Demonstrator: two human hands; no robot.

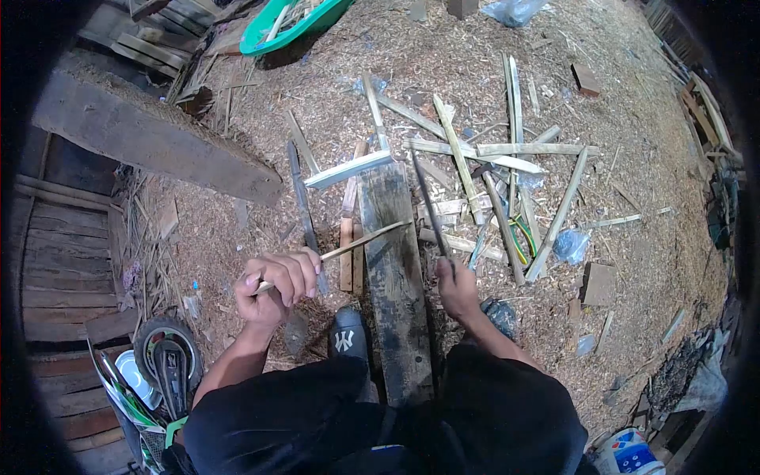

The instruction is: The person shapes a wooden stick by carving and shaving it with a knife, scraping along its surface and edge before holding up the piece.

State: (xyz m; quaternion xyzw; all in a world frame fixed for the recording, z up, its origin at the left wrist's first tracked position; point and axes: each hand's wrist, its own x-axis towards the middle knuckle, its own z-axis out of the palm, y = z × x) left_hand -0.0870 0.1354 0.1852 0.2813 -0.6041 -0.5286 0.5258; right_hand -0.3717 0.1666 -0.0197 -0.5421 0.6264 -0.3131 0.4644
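Left hand (277, 282) curls round a thin pale wooden stick (360, 241), far end over the dark weathered timber beam (393, 285). Right hand (457, 291) grips a long dark blade (426, 196). Likely paring; next stroke needs steady stick.

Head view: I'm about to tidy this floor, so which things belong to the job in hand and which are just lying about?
In use:
thin stick, in the left hand
dark blade-like tool, in the right hand
wooden beam, under the stick's far end

Apparently just lying about:
green tub
bluish plastic bag
wheel
split sticks (stock or scrap, I can't tell)
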